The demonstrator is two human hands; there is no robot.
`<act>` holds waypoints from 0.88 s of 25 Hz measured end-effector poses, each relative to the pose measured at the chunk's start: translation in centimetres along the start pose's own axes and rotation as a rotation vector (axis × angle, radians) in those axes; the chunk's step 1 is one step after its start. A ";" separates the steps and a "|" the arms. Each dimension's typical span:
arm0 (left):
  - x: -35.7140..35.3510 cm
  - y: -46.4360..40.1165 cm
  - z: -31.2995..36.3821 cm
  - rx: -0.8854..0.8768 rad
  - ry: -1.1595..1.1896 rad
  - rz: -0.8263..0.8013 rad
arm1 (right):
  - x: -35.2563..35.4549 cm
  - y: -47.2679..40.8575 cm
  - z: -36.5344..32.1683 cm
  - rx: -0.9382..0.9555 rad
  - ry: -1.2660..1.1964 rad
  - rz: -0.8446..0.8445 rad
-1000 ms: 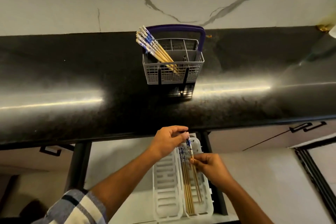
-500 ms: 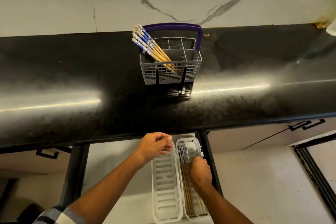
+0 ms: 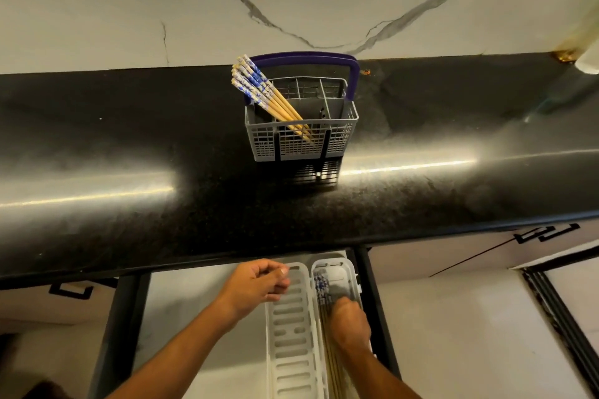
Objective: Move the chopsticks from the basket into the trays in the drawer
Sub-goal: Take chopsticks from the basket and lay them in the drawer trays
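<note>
Several chopsticks [image 3: 272, 100] are leaning in the basket [image 3: 303, 136] on the counter [image 3: 129, 139], waiting. Right hand [image 3: 348, 322] is pressing others flat into the right tray [image 3: 343, 272], its fingers hidden. Left hand [image 3: 256, 283], fingers loosely curled and holding nothing, is hovering over the left tray [image 3: 291, 334].

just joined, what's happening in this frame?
A person is moving chopsticks from the grey basket on the black counter into two white trays in an open drawer below. The right hand is down in the right tray, on the chopsticks already laid there. The left hand hovers loosely curled over the left tray, which holds none. A bundle of chopsticks leans in the basket, not yet moved.
</note>
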State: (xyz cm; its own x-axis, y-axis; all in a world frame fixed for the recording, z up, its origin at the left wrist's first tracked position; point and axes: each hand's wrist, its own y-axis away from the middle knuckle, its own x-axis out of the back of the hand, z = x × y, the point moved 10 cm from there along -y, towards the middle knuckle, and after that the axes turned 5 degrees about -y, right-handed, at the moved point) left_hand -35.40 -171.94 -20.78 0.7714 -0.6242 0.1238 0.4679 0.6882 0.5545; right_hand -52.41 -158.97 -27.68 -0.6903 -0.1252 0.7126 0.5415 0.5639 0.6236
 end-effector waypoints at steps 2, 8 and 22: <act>0.0 -0.2 0.2 -0.008 -0.008 0.002 | -0.1 0.0 0.2 0.000 0.012 0.004; -0.2 -0.1 0.9 -0.033 -0.028 -0.014 | -0.1 -0.1 1.0 -0.007 0.010 0.052; 0.2 -0.1 1.3 -0.019 0.032 -0.005 | -0.6 -0.1 0.0 0.058 0.050 0.022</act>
State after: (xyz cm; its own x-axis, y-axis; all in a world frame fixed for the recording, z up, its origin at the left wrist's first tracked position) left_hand -35.83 -172.57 -19.77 0.7819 -0.6161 0.0946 0.4799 0.6919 0.5395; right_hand -52.07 -158.94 -28.18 -0.6529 -0.1522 0.7420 0.5265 0.6131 0.5890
